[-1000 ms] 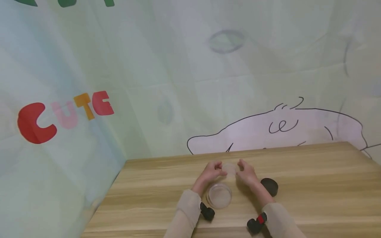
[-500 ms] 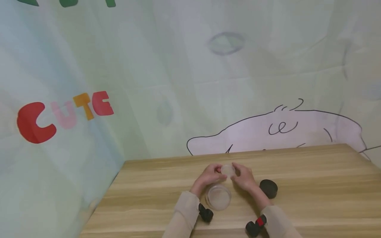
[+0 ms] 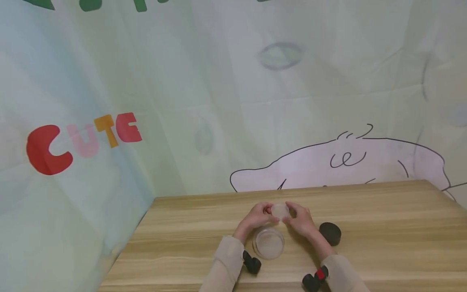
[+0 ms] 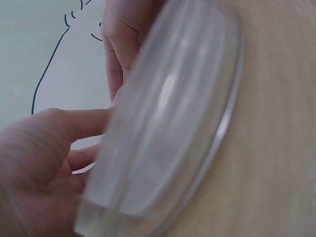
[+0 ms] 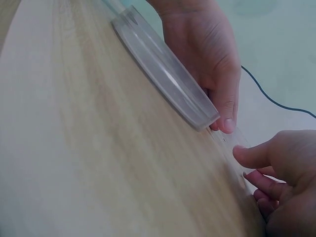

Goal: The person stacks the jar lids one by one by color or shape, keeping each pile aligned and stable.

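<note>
Near the back of the table, a small clear round dish [image 3: 280, 211] is held between both hands. My left hand [image 3: 258, 215] grips its left side with thumb and fingers. On the right side, my right hand [image 3: 300, 219] pinches the rim; in the right wrist view the thumb and curled fingers of that right hand [image 5: 291, 177] meet at a faint transparent edge. Closer to me stands a larger clear round dish [image 3: 268, 243], shallow like a petri dish. That larger dish [image 4: 163, 113] covers much of the left wrist view and hides part of both hands.
A black round, lidlike object [image 3: 330, 233] lies beside the right forearm. Wrist-worn black cameras hang below both sleeves. The wooden table [image 3: 189, 235] ends at a printed cloth backdrop [image 3: 204, 101] behind and on the left.
A second ago the right hand was apart from the small dish with its fingers spread. It has moved left and taken hold of the rim; the larger dish stays put.
</note>
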`<state>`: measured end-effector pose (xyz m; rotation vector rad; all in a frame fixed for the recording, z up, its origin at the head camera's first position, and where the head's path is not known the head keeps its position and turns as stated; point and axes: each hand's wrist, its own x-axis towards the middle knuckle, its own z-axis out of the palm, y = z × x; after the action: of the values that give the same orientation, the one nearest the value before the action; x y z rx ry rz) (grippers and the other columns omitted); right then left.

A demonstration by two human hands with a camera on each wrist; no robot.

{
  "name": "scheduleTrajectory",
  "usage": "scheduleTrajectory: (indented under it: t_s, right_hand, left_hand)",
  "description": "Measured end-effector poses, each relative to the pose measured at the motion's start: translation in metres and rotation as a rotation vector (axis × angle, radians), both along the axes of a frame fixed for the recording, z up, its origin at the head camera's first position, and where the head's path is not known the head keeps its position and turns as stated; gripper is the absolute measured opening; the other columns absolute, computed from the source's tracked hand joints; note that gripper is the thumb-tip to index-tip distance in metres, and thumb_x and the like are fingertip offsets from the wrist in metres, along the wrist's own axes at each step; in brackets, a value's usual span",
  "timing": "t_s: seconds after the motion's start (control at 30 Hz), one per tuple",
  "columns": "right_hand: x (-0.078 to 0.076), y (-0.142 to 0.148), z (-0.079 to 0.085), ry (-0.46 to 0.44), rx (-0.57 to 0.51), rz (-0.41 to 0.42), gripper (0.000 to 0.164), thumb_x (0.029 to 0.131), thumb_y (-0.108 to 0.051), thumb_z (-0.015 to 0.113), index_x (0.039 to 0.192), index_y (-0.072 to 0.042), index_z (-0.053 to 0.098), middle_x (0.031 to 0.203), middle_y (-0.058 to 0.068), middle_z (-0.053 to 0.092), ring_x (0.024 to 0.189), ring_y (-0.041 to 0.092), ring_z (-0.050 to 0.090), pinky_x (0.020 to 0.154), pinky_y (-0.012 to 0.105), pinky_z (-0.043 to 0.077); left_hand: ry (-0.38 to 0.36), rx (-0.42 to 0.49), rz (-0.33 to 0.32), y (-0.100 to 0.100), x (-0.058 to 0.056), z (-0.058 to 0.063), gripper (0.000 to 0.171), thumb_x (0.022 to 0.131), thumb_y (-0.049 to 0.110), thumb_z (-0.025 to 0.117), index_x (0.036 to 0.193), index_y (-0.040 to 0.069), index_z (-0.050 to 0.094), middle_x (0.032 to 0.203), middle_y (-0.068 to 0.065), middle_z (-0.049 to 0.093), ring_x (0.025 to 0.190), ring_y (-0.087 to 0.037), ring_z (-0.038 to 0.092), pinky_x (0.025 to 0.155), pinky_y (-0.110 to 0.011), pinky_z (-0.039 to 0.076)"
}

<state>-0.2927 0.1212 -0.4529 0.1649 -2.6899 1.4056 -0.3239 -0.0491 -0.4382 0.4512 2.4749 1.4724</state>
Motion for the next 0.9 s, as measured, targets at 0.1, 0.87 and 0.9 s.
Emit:
scheduleTrajectory:
  t_s: [0.1, 0.87, 0.9]
  right_hand:
    - [-0.001, 0.001, 0.0, 0.008, -0.011, -0.002, 0.052, 0.087, -0.004, 0.067, 0.135, 0.008, 0.049, 0.139, 0.03, 0.051, 0.135, 0.049, 0.039, 0.113, 0.06, 0.028]
    - [0.006, 0.0, 0.045, -0.131, -0.343, 0.053, 0.053, 0.092, -0.017, 0.065, 0.14, -0.005, 0.049, 0.137, 0.023, 0.054, 0.13, 0.037, 0.045, 0.105, 0.06, 0.037]
    - [0.008, -0.001, 0.049, -0.132, -0.346, 0.072, 0.052, 0.091, -0.018, 0.066, 0.14, -0.006, 0.05, 0.135, 0.021, 0.055, 0.129, 0.036, 0.046, 0.104, 0.06, 0.038]
  left_hand:
    - [0.002, 0.002, 0.021, 0.001, -0.001, 0.0, 0.034, 0.083, 0.007, 0.074, 0.113, -0.002, 0.063, 0.089, -0.003, 0.053, 0.08, -0.013, 0.047, 0.069, -0.02, 0.039]
    - [0.157, 0.105, 0.071, -0.015, 0.01, 0.032, 0.043, 0.084, 0.02, 0.076, 0.12, 0.001, 0.062, 0.11, -0.013, 0.062, 0.085, -0.013, 0.05, 0.063, -0.022, 0.041]
    - [0.175, 0.101, 0.063, -0.018, 0.013, 0.035, 0.043, 0.084, 0.02, 0.076, 0.119, 0.001, 0.061, 0.108, -0.012, 0.061, 0.085, -0.013, 0.05, 0.063, -0.022, 0.041]
